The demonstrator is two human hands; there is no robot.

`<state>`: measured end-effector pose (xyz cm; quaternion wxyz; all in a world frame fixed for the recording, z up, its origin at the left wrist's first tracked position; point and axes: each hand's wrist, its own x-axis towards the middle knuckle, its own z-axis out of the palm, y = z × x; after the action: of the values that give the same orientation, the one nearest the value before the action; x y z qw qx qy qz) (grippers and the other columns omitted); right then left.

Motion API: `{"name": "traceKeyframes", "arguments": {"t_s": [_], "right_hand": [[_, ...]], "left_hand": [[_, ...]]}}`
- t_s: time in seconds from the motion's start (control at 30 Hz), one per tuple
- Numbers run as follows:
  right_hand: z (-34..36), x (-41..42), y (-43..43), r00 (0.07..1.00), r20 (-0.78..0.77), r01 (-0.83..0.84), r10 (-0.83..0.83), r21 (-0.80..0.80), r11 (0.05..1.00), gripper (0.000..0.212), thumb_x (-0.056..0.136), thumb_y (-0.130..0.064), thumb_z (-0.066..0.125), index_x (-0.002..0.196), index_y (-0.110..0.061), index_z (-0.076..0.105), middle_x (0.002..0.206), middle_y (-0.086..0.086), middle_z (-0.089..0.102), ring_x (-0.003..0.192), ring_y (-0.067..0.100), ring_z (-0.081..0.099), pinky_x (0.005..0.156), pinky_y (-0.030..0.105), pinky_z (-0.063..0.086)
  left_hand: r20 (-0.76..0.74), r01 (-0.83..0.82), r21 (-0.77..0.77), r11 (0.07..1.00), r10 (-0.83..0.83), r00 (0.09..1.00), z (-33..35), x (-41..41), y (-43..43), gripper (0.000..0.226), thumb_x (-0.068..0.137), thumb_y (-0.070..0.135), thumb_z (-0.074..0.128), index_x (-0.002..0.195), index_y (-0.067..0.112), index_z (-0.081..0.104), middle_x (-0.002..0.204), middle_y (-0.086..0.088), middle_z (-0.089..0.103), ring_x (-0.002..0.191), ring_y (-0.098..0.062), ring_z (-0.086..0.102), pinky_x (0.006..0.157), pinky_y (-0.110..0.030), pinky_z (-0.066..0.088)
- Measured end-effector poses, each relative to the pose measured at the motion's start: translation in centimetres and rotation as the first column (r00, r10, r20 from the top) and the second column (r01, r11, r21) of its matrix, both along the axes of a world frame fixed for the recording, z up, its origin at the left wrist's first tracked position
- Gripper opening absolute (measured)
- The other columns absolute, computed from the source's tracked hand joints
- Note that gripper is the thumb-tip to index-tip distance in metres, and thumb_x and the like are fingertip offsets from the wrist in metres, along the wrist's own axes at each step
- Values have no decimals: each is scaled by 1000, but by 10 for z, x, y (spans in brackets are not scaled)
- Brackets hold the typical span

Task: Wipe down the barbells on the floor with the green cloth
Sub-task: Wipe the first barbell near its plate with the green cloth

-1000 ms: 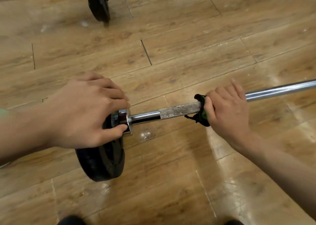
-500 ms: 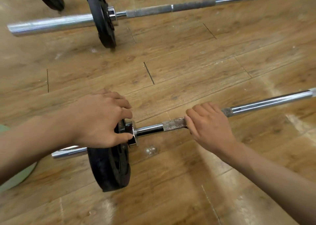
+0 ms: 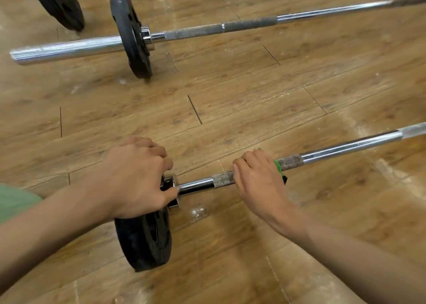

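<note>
On the brown wooden plank floor (image 3: pixel 242 100) a chrome steel barbell (image 3: pixel 196 185) lies nearest, running from near left out to the right edge. The grip of the left hand (image 3: pixel 136 176) is clenched over the top of its black round weight plate (image 3: pixel 145 241), thumb on the chrome collar. The grip of the right hand (image 3: pixel 258 179) wraps the bar's rough knurled stretch, grasping a crumpled green cloth (image 3: pixel 279 167) against it; the cloth peeks out at the hand's right side. A second chrome barbell (image 3: pixel 249 24) lies farther off, well apart, its black plate (image 3: pixel 129 26) upright. Part of a third black plate (image 3: pixel 62 8) at far left
</note>
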<state>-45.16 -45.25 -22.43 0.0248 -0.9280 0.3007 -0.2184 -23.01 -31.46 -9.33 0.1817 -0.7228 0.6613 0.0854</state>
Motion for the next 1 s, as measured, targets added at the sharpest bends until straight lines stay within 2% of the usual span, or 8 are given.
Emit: {"name": "traceKeyframes", "arguments": {"t_s": [0.07,0.2,0.27,0.37,0.5,0.6,0.77,1.0], "right_hand": [[4,-24,-21,999,-21,-33,33,1,999,31,103,-28,49,95,-8,71,92,8,66,89,32,59,91,41,43],[7,-62,-40,989,-83,123,-125,-30,992,33,105,-38,48,114,-16,72,112,6,68,114,29,62,122,52,29],[1,-47,-29,980,-18,199,-198,121,973,38,108,-32,38,103,-11,70,97,7,62,97,31,59,118,51,34],[4,-11,-7,985,38,162,-170,156,974,38,109,-25,36,90,-8,64,85,9,55,83,31,51,86,52,49],[8,32,39,1000,9,-28,28,89,996,15,98,-20,63,95,-8,71,85,8,66,86,27,66,109,47,49],[7,32,29,989,-35,-147,146,-6,989,27,103,-27,53,91,-12,71,81,6,65,80,26,66,114,41,43],[8,-31,-32,994,-106,-48,39,-87,995,38,108,-33,38,93,-16,69,82,2,60,82,29,61,119,49,36],[-3,-7,-4,997,23,68,-70,75,995,36,104,-24,37,94,-8,68,85,7,58,81,31,58,119,40,26]], "left_hand": [[-4,-7,-7,1000,7,1000,2,-1,0,88,72,79,10,115,34,71,129,15,66,130,-14,53,112,-33,39],[4,2,8,1000,-2,1000,1,-2,0,90,70,79,6,117,34,69,129,17,64,131,-12,51,113,-30,36],[-2,-3,9,1000,3,1000,3,-3,-1,91,69,77,7,118,34,69,131,17,63,131,-12,50,113,-30,37],[-20,-16,-13,1000,16,1000,6,-5,-1,89,69,76,9,117,34,70,136,18,62,131,-13,51,111,-30,39],[-16,-2,3,1000,2,1000,8,-8,0,90,71,78,7,120,36,69,138,19,61,132,-10,50,111,-28,35],[-12,-6,5,1000,6,1000,8,-8,2,90,71,78,8,122,35,69,138,18,61,132,-12,51,112,-29,35],[23,-5,-3,1000,5,1000,5,-4,1,91,71,78,7,125,34,67,134,14,63,130,-15,52,111,-32,36],[53,10,34,999,-12,999,5,-6,-3,88,72,74,10,120,32,70,126,11,66,124,-17,55,109,-33,38]]}}
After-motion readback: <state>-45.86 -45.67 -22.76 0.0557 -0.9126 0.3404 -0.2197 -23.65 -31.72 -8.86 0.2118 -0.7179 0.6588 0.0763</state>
